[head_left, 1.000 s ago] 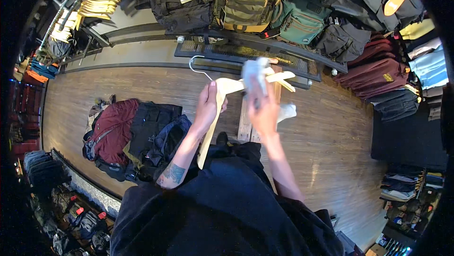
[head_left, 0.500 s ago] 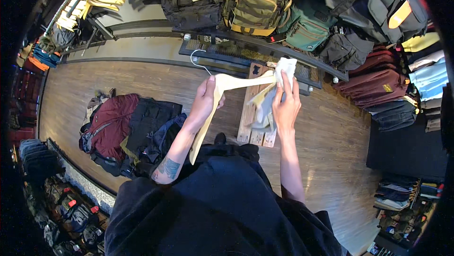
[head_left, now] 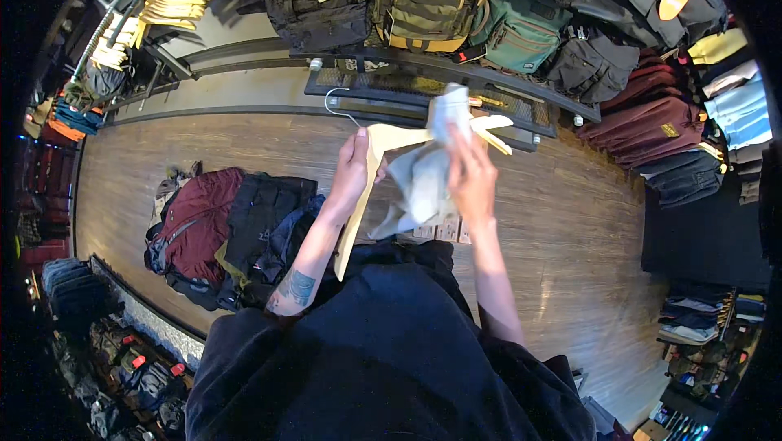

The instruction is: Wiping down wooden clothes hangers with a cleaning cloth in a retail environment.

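In front of my body I hold a pale wooden clothes hanger (head_left: 394, 138) with a metal hook. My left hand (head_left: 353, 171) is closed around it at the middle, just below the hook. My right hand (head_left: 472, 176) is closed on a white cloth (head_left: 425, 183) and presses it on the hanger's right arm. One part of the cloth stands up above the hanger and the rest hangs below it, blurred by motion. The tip of the right arm sticks out beyond my right hand.
A pile of folded clothes (head_left: 199, 233) lies on the wooden floor to the left. Backpacks (head_left: 428, 9) stand on a shelf ahead. More wooden hangers (head_left: 183, 5) hang on a rail at the far left, and maroon shirts (head_left: 652, 123) hang at the right. Behind the cloth shows a wooden bench (head_left: 448, 232).
My right hand and the cloth have slid left along the hanger's right arm, from its tip toward the middle, baring the tip. The left hand keeps its hold.
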A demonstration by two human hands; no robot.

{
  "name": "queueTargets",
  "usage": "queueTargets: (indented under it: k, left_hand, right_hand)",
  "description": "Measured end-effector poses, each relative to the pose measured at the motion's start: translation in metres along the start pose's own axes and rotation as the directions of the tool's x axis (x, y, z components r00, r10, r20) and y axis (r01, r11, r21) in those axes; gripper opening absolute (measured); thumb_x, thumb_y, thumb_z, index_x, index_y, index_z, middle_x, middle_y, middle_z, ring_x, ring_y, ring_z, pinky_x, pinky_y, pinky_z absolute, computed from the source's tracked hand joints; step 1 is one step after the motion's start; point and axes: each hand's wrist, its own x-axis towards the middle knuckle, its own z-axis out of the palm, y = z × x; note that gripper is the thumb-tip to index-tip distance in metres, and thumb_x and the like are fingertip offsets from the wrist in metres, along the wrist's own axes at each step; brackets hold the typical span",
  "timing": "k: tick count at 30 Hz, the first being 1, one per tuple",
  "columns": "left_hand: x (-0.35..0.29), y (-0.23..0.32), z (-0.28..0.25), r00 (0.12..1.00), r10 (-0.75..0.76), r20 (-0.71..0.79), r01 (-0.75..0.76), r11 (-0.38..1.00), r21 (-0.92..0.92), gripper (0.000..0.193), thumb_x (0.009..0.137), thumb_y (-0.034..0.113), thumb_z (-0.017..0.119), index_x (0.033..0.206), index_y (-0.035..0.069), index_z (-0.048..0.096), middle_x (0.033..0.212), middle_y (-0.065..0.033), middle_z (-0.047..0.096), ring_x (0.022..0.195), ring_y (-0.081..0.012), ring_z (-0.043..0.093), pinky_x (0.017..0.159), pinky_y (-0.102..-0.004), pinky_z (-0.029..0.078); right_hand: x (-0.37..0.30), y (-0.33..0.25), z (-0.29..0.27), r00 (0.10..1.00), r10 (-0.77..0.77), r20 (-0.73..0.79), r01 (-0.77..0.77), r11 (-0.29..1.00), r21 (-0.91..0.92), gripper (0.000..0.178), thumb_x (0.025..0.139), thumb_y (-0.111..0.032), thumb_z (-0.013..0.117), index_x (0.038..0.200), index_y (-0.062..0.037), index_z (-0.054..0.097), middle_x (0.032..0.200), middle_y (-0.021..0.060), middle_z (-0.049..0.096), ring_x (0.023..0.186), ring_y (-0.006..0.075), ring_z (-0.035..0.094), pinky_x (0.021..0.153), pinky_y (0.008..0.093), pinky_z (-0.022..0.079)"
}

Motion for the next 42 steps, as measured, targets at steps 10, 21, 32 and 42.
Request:
queueTargets:
  k: [10,21,32,42]
  left_hand:
    - [0.001,0.005,0.016,1.000,0.017,0.014,-0.019,0.993,0.121,0.042,0.110,0.042,0.033,0.103,0.005,0.053,0.066,-0.0040,0.054,0.056,-0.0112,0.051,0.052,-0.0268,0.041]
    - [-0.002,0.011,0.018,0.998,-0.051,0.027,0.052,0.997,-0.048,0.041,0.109,0.041,0.034,0.104,0.005,0.054,0.069,-0.0043,0.055,0.058,-0.0111,0.050,0.054,-0.0262,0.042]
    - [0.000,0.006,0.026,0.999,-0.032,0.044,0.029,0.997,0.073,0.042,0.110,0.042,0.033,0.109,0.005,0.053,0.068,-0.0035,0.053,0.058,-0.0108,0.051,0.055,-0.0260,0.042]
    - [-0.013,0.003,0.008,0.996,-0.091,0.009,0.092,0.995,-0.050,0.039,0.110,0.039,0.034,0.112,0.006,0.053,0.073,-0.0043,0.055,0.060,-0.0104,0.052,0.055,-0.0252,0.044]
  right_hand:
    - [-0.004,-0.005,-0.001,0.999,-0.004,0.038,0.005,0.999,-0.047,0.042,0.096,-0.010,0.061,0.136,-0.0217,0.061,0.132,0.0234,0.061,0.110,0.0388,0.066,0.084,0.0450,0.058]
    - [0.001,-0.002,-0.015,0.999,-0.032,-0.010,0.033,0.997,0.067,0.043,0.093,-0.003,0.062,0.133,-0.0200,0.064,0.135,0.0205,0.060,0.117,0.0343,0.064,0.091,0.0397,0.057]
    - [-0.003,-0.007,-0.002,0.999,-0.052,0.001,0.052,0.999,-0.004,0.050,0.089,0.001,0.062,0.133,-0.0220,0.064,0.130,0.0165,0.064,0.102,0.0308,0.071,0.084,0.0391,0.060]
    - [-0.011,-0.014,-0.010,0.990,0.118,0.077,-0.116,0.993,-0.036,0.050,0.092,-0.001,0.060,0.135,-0.0252,0.062,0.137,0.0217,0.057,0.112,0.0383,0.066,0.085,0.0452,0.059]
